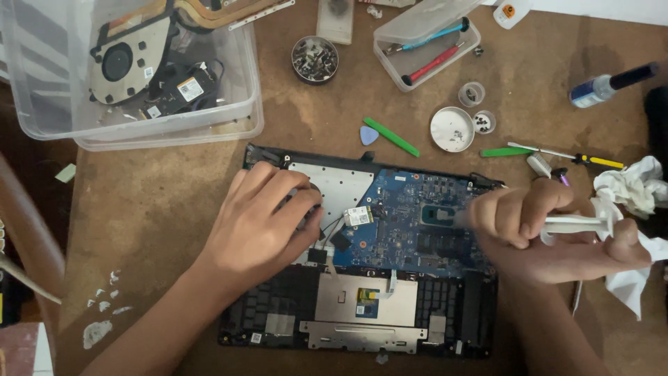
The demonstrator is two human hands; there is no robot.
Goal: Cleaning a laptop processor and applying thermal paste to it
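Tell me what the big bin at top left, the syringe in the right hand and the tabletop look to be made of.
Bin: clear, glossy plastic; the fan inside shows through its walls.
Syringe in the right hand: white, smooth, probably plastic; slightly blurred.
Tabletop: brown, matte, stained and scuffed; wood or board, hard to tell which.
The left hand rests on the opened laptop.

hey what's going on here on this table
A person is working over an opened laptop chassis on a brown table. The right hand holds a white syringe in its grip, tip aimed at the chip on the blue motherboard. The left hand rests flat on the chassis's left side. A cooling fan lies in a clear plastic bin, with a green pry tool and small screw dishes nearby.
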